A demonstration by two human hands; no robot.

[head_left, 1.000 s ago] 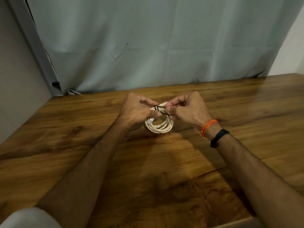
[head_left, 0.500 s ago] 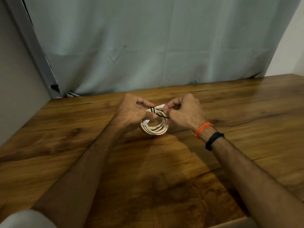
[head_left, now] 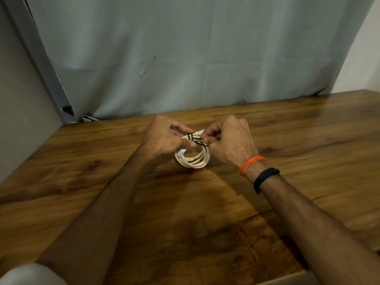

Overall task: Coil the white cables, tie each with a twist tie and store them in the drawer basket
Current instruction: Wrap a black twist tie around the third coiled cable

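Note:
A coiled white cable (head_left: 194, 160) hangs in a small loop just above the wooden table (head_left: 102, 182), held between both hands. A black twist tie (head_left: 195, 139) is wrapped around the top of the coil. My left hand (head_left: 164, 138) grips the coil's upper left side, thumb against the tie. My right hand (head_left: 228, 140) pinches the loose ends of the tie at the coil's upper right. No drawer basket is in view.
A grey-green curtain (head_left: 185, 58) hangs behind the table's far edge. A wall and a grey frame (head_left: 41, 58) close off the left side. A pale edge (head_left: 287, 279) shows at the table's near right.
The view shifted slightly. Both hands stay on the coil, with small finger movements on the twist tie.

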